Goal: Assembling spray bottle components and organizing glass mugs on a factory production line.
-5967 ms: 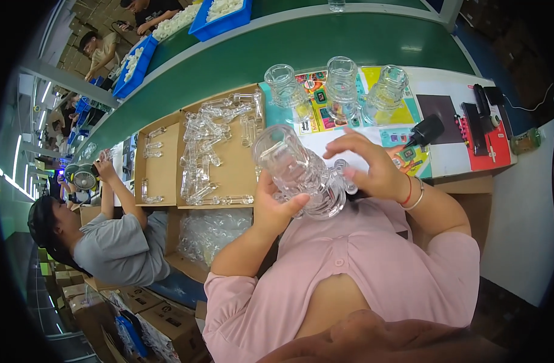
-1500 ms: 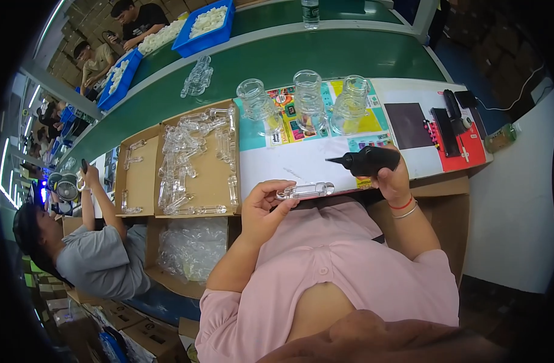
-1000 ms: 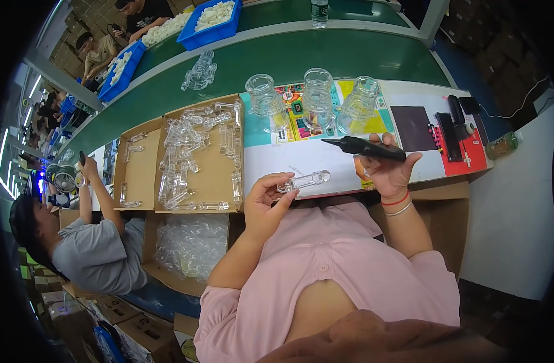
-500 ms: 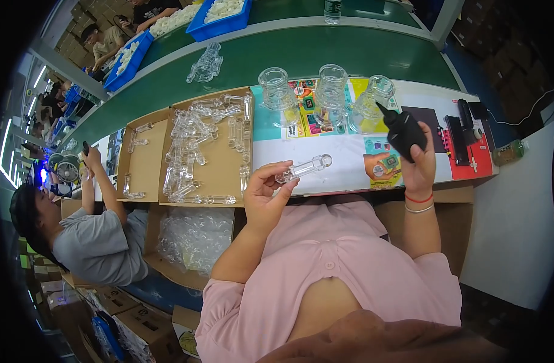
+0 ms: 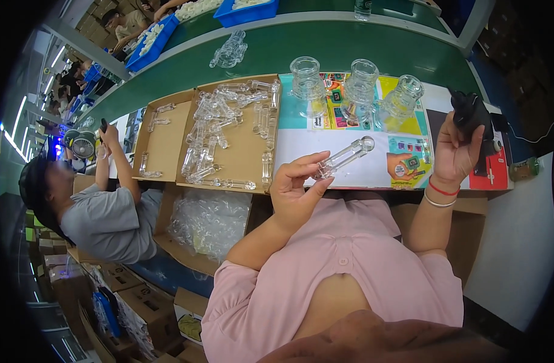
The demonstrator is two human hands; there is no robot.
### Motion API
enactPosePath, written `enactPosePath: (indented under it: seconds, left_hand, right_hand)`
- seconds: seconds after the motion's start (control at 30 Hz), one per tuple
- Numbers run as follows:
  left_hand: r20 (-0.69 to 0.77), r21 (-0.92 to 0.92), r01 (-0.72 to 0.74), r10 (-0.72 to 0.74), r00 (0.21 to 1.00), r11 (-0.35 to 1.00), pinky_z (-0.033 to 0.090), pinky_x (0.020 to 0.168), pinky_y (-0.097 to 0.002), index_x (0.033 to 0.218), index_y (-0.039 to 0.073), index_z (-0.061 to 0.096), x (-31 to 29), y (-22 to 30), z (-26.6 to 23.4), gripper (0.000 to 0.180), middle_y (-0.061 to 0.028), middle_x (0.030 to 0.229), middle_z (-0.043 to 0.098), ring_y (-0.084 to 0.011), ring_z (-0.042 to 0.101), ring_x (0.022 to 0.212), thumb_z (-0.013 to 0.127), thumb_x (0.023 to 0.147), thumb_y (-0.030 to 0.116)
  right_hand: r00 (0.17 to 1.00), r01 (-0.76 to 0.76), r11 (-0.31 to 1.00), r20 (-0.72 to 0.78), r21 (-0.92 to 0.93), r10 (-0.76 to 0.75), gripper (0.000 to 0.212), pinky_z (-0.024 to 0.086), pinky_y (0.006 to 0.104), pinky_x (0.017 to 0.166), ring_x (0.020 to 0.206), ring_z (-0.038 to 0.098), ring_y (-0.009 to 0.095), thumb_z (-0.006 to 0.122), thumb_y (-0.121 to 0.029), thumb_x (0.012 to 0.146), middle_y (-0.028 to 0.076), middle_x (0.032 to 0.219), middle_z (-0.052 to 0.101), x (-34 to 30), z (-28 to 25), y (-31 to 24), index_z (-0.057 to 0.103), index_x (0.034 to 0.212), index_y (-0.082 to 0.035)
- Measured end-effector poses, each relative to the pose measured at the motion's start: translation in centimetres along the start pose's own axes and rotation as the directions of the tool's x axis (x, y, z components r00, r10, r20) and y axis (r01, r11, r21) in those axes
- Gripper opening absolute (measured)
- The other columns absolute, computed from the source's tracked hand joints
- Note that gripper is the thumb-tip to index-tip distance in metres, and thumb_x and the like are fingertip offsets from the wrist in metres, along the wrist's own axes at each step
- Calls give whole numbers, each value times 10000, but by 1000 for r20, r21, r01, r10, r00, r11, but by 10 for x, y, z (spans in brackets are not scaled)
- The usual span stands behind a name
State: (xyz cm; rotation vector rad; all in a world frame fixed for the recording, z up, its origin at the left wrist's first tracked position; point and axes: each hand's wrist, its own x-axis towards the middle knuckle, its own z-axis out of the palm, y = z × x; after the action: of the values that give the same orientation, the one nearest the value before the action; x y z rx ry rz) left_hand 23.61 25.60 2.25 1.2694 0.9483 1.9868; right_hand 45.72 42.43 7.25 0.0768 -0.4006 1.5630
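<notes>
A clear tube-shaped piece (image 5: 348,156) with a rounded knob at its far end is pinched between the thumb and fingers of my left hand (image 5: 296,186). It slants up to the right, above the printed sheets on the table. Off to the right, my right hand (image 5: 456,150) is wrapped round a black bottle (image 5: 473,116) with a narrow tip, held up and apart from the tube. Beyond my hands stand three clear, bulging glass vessels (image 5: 360,91). Left of my left hand, a cardboard tray (image 5: 244,151) contains several similar clear tubes (image 5: 216,115).
A shallower cardboard tray (image 5: 170,142) adjoins on the left. One clear vessel (image 5: 230,49) lies on the green table (image 5: 410,54). Beneath the table edge, a carton holds clear plastic wrap (image 5: 210,221). A co-worker in grey (image 5: 110,224) sits at left. A jar (image 5: 524,169) stands far right.
My right hand has moved right with the black bottle, farther from the tube. The tube in my left hand tilts up more steeply. The whole view has shifted somewhat.
</notes>
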Motion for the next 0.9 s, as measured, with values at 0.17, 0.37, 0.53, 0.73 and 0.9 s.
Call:
enactPosePath:
  seconds: [0.17, 0.37, 0.53, 0.73, 0.9]
  left_hand:
    - [19, 33, -57, 57, 998, 998, 474, 840, -302, 991, 22, 447, -2, 2, 0, 344, -246, 1145, 514, -235, 544, 1045, 622, 732, -122]
    - [57, 79, -82, 77, 995, 994, 453, 878, -342, 1004, 33, 439, -5, 5, 0, 380, -255, 1114, 527, -286, 525, 1081, 639, 717, -115]
    - [23, 59, -181, 180, 983, 982, 474, 852, -325, 1022, 15, 474, -4, 6, 3, 380, -253, 1114, 533, -278, 542, 1056, 627, 711, -142]
    - [13, 65, -223, 222, 975, 973, 473, 847, -332, 1036, 19, 476, -6, 6, 0, 421, -259, 1118, 530, -291, 537, 1063, 635, 688, -157]
    - [5, 58, -227, 227, 974, 972, 475, 844, -336, 1050, 33, 483, -6, 8, 1, 451, -250, 1119, 533, -287, 543, 1054, 638, 677, -166]
  right_hand:
    - [993, 21, 995, 118, -102, -9, 306, 323, 185, 492, 620, 395, 120, 621, -194, 813, 113, 860, 516, -10, 13, 6, 500, 1024, -8]
    - [999, 32, 865, 33, -502, -18, 385, 444, 250, 719, 818, 521, 168, 539, -304, 852, 115, 973, 514, -48, 47, 38, 456, 1104, -24]
    - [947, 184, 562, 298, -806, 118, 537, 469, 272, 657, 737, 517, 170, 535, -430, 809, 138, 887, 484, -68, 64, 42, 441, 1041, 44]
    - [880, 236, 521, 407, -820, 244, 485, 434, 244, 711, 815, 519, 138, 608, -375, 793, 101, 963, 517, -76, 68, 42, 498, 1039, 28]
    - [884, 248, 534, 414, -808, 217, 452, 430, 244, 727, 831, 520, 139, 607, -334, 807, 105, 983, 510, -76, 63, 48, 495, 1051, 30]
